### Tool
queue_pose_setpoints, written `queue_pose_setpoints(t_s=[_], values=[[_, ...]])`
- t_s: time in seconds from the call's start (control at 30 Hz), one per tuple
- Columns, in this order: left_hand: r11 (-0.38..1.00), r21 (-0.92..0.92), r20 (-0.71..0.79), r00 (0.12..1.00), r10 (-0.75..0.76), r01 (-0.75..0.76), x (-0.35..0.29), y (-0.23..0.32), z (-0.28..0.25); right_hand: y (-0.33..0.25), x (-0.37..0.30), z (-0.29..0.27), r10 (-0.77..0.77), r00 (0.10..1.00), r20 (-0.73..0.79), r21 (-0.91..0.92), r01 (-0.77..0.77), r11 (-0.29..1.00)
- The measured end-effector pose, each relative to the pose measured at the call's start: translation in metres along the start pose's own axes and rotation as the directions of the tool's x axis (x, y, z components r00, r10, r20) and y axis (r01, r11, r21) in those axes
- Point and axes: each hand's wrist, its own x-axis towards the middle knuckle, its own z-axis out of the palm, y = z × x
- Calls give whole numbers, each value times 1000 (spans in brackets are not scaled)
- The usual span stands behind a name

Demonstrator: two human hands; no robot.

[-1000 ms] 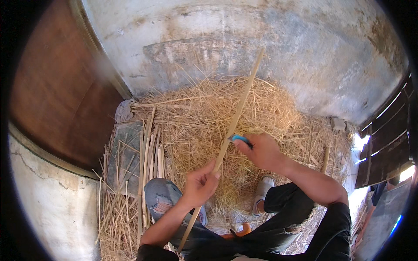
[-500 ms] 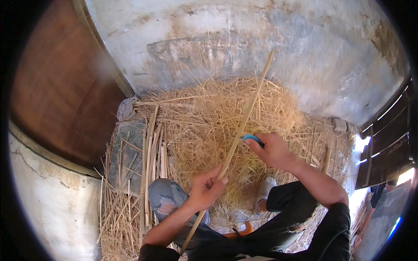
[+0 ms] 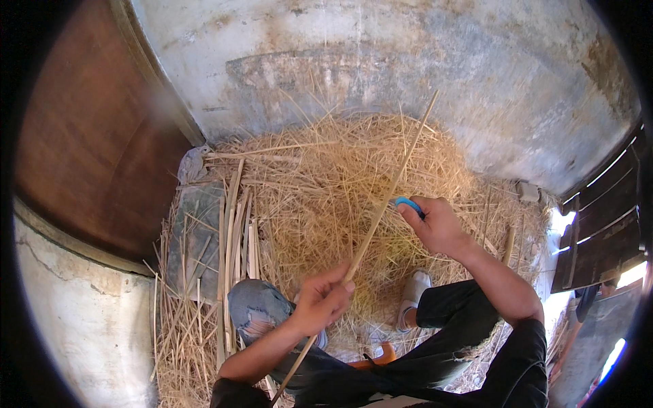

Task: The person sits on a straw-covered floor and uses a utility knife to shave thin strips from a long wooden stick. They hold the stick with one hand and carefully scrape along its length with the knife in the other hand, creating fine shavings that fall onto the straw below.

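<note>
A long, thin bamboo strip [image 3: 373,228] slants from my lap up toward the far wall. My left hand [image 3: 323,299] is closed around it below its middle, above my left knee. In my right hand [image 3: 439,228] I grip a blue-handled cutter knife [image 3: 409,206], its tip touching or very close to the right edge of the strip; the small blade is hard to make out. Pale shavings [image 3: 326,197] lie heaped on the floor beneath and beyond both hands.
Several split strips [image 3: 235,231] lie to the left beside a grey slab [image 3: 197,238]. A brown door panel [image 3: 95,149] and a stained wall [image 3: 381,61] enclose the corner. Something orange and curved [image 3: 386,353] sits between my legs. Another person [image 3: 581,316] is partly visible at far right.
The knife has moved slightly up and right along the strip. The strip has rolled to show a narrower face, and its far end has shifted slightly right and down.
</note>
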Motion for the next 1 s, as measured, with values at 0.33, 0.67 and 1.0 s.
queue_pose_setpoints(t_s=[0.33,0.67,1.0], values=[[992,-85,33,995,-96,98,-11,15,5,6,6,-9,92,992,-82,-18,-94,995],[998,-42,58,997,-43,46,-25,2,-4,25,15,-26,173,966,-193,-50,-186,981],[998,-36,-45,998,-52,50,-21,-5,-1,-34,-31,27,78,982,170,-193,-45,980]])
